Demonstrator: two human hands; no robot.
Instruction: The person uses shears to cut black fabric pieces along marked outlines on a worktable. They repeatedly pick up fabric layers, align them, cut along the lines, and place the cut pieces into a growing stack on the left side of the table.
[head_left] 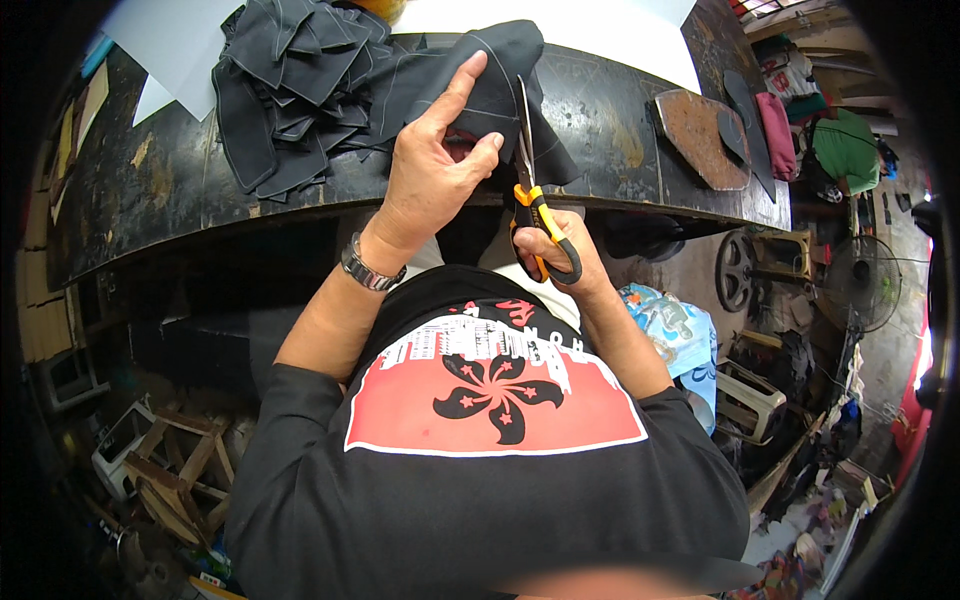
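My left hand (435,160) pinches a piece of black fabric (500,75) marked with thin chalk lines, index finger stretched along it. A metal watch (368,268) sits on that wrist. My right hand (572,250) grips orange-and-black scissors (535,210), whose blades point up into the fabric just right of my left fingers. The fabric lies over the front edge of a dark worn workbench (160,190).
A heap of cut black fabric pieces (290,90) lies on the bench to the left. White paper sheets (170,45) sit at the back. A rusty flat metal plate (700,135) rests at the right. Wooden scraps (175,470) and clutter crowd the floor; a fan (860,285) stands right.
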